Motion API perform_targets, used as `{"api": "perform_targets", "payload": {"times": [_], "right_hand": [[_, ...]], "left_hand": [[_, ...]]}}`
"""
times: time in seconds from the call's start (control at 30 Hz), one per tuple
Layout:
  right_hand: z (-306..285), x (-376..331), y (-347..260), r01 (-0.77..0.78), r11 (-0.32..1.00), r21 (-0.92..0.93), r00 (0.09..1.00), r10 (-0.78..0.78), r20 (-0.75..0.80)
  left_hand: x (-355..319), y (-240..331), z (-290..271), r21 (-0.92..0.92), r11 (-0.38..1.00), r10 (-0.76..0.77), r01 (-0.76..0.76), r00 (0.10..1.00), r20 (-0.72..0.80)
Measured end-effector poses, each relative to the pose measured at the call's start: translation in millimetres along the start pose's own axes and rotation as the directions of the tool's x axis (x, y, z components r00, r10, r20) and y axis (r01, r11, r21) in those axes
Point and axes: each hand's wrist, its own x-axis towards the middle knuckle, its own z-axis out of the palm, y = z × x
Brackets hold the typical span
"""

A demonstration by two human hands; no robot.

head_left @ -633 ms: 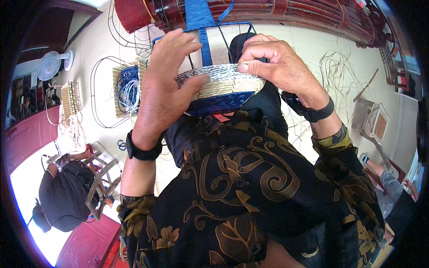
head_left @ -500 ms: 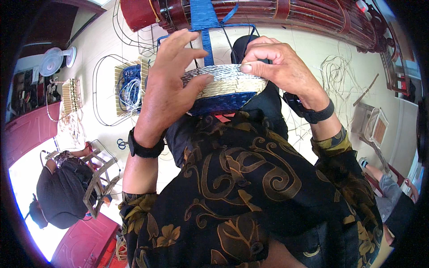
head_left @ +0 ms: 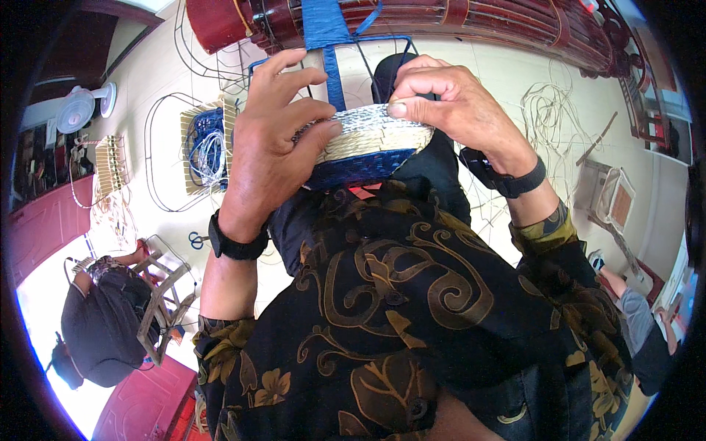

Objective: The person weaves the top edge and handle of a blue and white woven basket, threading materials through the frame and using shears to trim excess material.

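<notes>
A small woven basket [head_left: 368, 143] rests at my lap, banded dark blue, cream and silvery white, its long side facing me. My left hand [head_left: 276, 140] is at the basket's left end, thumb and index finger brought together at the silvery band while the other fingers stay raised and spread. At the right end of the rim, my right hand [head_left: 456, 106] pinches the edge, thumb on the near side and the other fingers curled behind. A thin strand between the fingers, if any, is too small to make out. A blue-wrapped frame [head_left: 332, 66] stands up behind the basket.
A dark red wooden bench [head_left: 478, 26] runs along the far side. To the left lie a partly woven blue basket [head_left: 209, 140] and scissors [head_left: 197, 240]; loose strands [head_left: 551, 110] lie right. One person [head_left: 107, 323] sits left, another [head_left: 643, 323] right. A fan [head_left: 76, 110] stands far left.
My left index finger has come down to meet the thumb at the rim. My right hand keeps its pinch. The whole view has shifted slightly.
</notes>
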Motion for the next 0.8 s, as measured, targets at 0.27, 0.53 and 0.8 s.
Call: {"api": "perform_targets", "payload": {"times": [0.27, 0.53, 0.8], "right_hand": [[4.4, 7.1, 5.6, 0.08, 0.997, -0.011, 0.995, -0.081, -0.058], [2.9, 9.3, 3.5, 0.063, 0.998, -0.028, 0.998, -0.062, 0.025], [4.1, 8.6, 1.7, 0.095, 0.988, -0.118, 0.995, -0.098, -0.018]], "left_hand": [[3.1, -3.3, 1.2, 0.0, 1.0, -0.005, 0.005, 1.0, -0.003], [12.2, 9.4, 22.0, 0.071, 0.998, 0.002, -0.001, 1.0, -0.018], [18.0, 12.7, 18.8, 0.0, 0.99, -0.14, 0.14, 0.989, 0.039]]}}
